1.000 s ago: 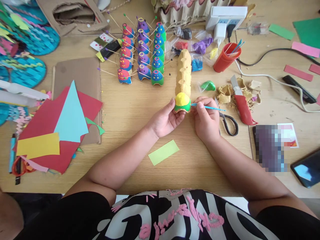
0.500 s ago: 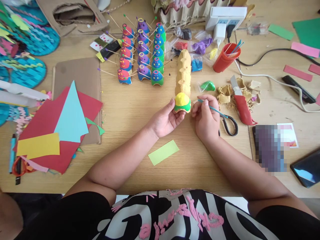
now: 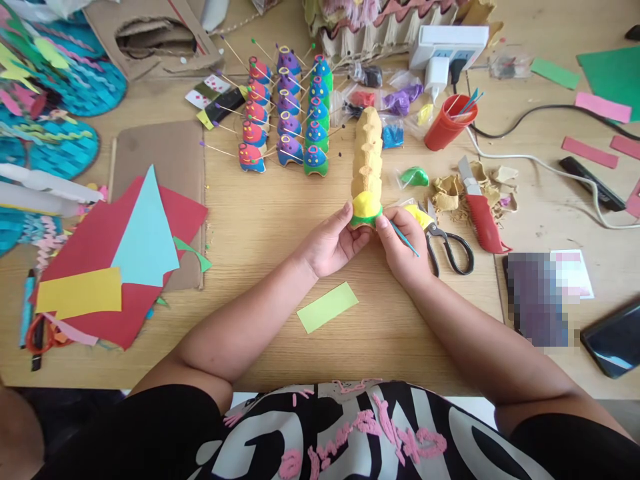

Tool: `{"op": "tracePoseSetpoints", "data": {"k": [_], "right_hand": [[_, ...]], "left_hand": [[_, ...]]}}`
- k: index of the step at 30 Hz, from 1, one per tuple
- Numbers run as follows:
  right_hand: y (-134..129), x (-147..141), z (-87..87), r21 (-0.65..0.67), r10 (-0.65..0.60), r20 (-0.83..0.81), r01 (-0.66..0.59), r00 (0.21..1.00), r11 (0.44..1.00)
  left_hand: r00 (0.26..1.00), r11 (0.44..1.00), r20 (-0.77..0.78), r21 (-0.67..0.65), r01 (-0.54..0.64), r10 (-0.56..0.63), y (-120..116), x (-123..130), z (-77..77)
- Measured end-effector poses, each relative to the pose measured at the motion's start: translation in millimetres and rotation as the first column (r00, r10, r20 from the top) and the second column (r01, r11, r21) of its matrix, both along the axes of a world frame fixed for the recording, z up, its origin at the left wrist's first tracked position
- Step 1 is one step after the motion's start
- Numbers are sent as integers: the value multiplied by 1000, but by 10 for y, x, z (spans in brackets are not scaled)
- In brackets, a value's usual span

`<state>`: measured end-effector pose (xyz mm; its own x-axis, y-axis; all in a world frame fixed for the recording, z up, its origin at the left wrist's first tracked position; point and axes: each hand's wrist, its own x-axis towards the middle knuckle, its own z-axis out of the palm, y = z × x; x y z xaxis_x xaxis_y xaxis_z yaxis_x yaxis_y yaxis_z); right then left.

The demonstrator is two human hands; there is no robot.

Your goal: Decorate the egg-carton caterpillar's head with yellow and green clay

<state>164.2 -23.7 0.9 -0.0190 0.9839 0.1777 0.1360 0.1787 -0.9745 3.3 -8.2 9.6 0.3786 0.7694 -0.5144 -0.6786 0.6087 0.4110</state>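
My left hand (image 3: 327,245) is closed on the near end of a tan egg-carton strip (image 3: 367,157), thumb along its left side. That end cup is covered with yellow clay (image 3: 367,203) above a green clay band (image 3: 365,220). My right hand (image 3: 407,250) keeps a thin blue modelling tool (image 3: 404,239) in its closed fingers, the tool pointing down and right. Its thumb touches the right end of the green band. Just right of this hand lie black-handled scissors (image 3: 450,247) and a bag of yellow clay (image 3: 420,215).
Three painted egg-carton caterpillars (image 3: 287,110) with pins stand ahead. Bagged green clay (image 3: 414,177), a red cup of sticks (image 3: 450,120) and a red-handled knife (image 3: 483,213) are to the right. Coloured paper (image 3: 145,233) covers cardboard at left; a lime paper strip (image 3: 327,307) lies in front.
My right hand has moved left onto the clay-covered end, and the tool in it has turned downward. The yellow bag and more of the scissors now show. The view has shifted slightly.
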Motion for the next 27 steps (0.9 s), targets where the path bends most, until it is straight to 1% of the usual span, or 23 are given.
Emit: {"op": "tracePoseSetpoints", "data": {"k": [4,6,9,11,12,13,16,18,21,24,26,27], "right_hand": [[9,9,-72,8,-11,-1,11,1000,1000],[13,10,-106,27,-33,8,32,999,999],[4,12,-141,75,-111,29,109,993,991],[-6,20,-160,140,-180,56,171,982,975],[-9,26,-169,184,-197,73,181,978,966],[-9,33,-179,237,-205,93,178,974,955],[11,51,-207,364,-178,186,101,966,926],[36,57,-223,390,-167,234,65,958,918],[72,54,-242,385,-173,252,66,952,920],[96,49,-249,390,-193,240,87,952,916],[106,52,-244,395,-184,227,83,956,915],[109,55,-240,395,-173,220,75,960,916]], "left_hand": [[999,999,22,36,25,-26,-2,4,-20],[1000,999,15,30,23,-24,-1,12,-13],[1000,1000,-6,-8,29,-29,8,23,24],[1000,999,0,-21,31,-31,15,25,56],[1000,999,8,-22,30,-30,18,25,71],[999,999,16,-21,33,-33,19,24,83],[998,999,29,-20,48,-47,17,24,92],[998,999,36,-11,52,-51,11,32,77],[999,999,35,12,37,-37,-4,64,50],[1000,999,-10,54,-7,8,-39,118,42],[991,992,-96,91,-82,91,-78,151,39],[972,984,-172,104,-142,159,-99,159,32]]}}
